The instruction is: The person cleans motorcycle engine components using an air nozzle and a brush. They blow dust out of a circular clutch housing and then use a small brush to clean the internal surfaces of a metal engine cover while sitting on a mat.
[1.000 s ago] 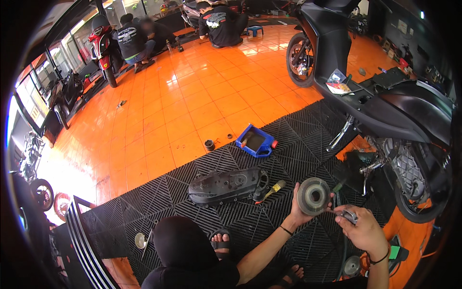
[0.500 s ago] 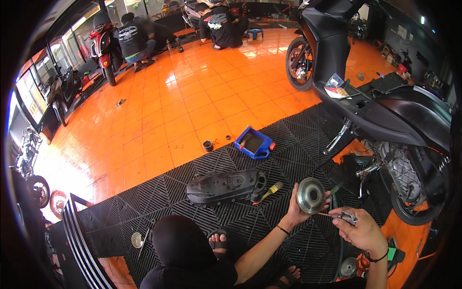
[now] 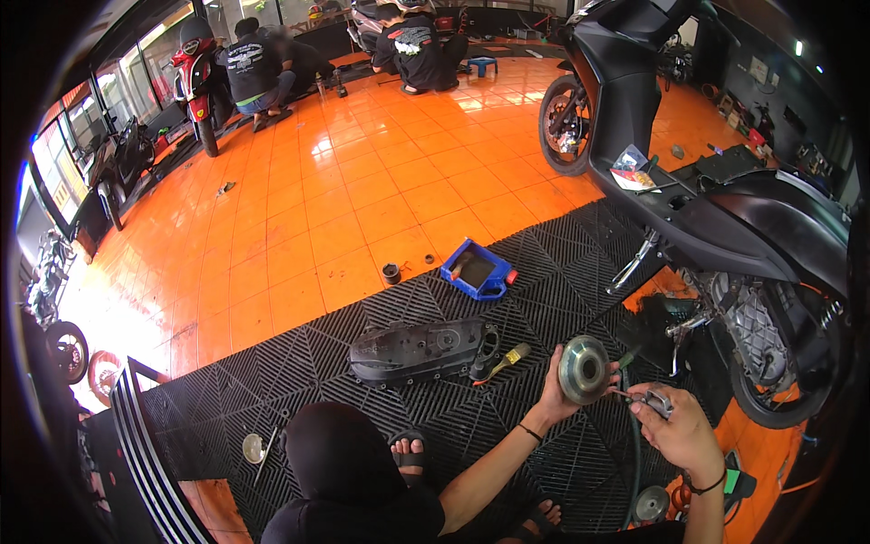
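My left hand [image 3: 555,392] grips a round metal pulley disc [image 3: 580,370] by its rim, its dished face with the dark centre hole turned to the right. In my right hand [image 3: 678,435] is a silver air blow gun [image 3: 660,399], its thin reddish nozzle pointing at the disc's lower right edge. Whether the tip touches the metal I cannot tell. Left of the disc, a yellow-bristled brush [image 3: 507,361] lies on the black ribbed mat, beside a long black engine cover [image 3: 412,352].
A cut-open blue jug [image 3: 491,288] holds dark liquid near the orange tiles. To the right stands a black scooter [image 3: 725,218] with its engine side exposed. Another metal disc [image 3: 651,504] lies below my right hand. A small bowl [image 3: 255,448] sits at left; people crouch far back.
The disc has tilted slightly, its face turning more to the right. My right hand and the nozzle have shifted a little; the nozzle now points at the disc's right edge.
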`<state>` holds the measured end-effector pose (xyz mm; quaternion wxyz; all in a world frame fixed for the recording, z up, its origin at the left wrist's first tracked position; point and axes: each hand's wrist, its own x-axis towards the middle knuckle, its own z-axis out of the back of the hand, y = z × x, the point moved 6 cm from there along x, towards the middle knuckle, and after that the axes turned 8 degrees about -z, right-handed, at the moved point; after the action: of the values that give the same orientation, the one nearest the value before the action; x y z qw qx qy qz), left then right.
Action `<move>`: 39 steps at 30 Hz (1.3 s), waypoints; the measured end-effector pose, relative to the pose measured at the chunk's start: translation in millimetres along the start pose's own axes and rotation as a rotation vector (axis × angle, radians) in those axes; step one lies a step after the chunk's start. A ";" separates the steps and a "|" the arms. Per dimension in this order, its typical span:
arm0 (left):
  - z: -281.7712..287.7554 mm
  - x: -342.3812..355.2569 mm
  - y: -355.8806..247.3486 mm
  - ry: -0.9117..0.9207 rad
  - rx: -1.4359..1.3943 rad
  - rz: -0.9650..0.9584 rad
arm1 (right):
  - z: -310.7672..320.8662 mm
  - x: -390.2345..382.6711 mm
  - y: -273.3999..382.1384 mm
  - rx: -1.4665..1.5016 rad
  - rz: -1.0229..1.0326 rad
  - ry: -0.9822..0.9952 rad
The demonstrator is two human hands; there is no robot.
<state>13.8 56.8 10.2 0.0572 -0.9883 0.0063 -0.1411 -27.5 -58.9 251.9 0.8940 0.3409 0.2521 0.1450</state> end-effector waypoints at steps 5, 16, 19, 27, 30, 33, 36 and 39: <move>-1.4 -1.2 -2.0 -0.056 -0.014 0.021 | 0.3 0.8 2.4 0.010 -0.062 0.034; 24.6 -1.3 0.2 -0.028 0.237 0.013 | -3.7 -0.3 7.5 0.134 -0.103 0.088; 26.1 -4.1 1.8 -0.054 0.275 0.029 | 1.4 -0.4 5.6 0.102 -0.104 0.051; 25.5 -8.0 -1.1 -0.129 0.535 0.106 | 4.7 1.6 -2.3 0.042 -0.072 -0.049; 28.5 -5.1 -6.4 -0.233 0.954 0.067 | 3.1 1.8 -0.4 -0.012 -0.024 -0.067; 11.2 -4.1 -13.2 -0.171 1.713 -0.010 | 2.5 1.1 -1.2 -0.103 -0.029 -0.102; 0.8 -7.8 -14.6 -0.203 1.953 -0.017 | -2.7 -1.4 1.4 -0.156 -0.060 -0.084; -6.0 -7.7 -10.8 -0.164 2.018 -0.017 | -4.4 -4.2 0.6 -0.218 -0.018 -0.101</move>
<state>4.6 67.1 15.0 0.8651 -0.4851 -0.1270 -0.0125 -33.4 -57.9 250.9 0.9386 0.2462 0.1924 0.1463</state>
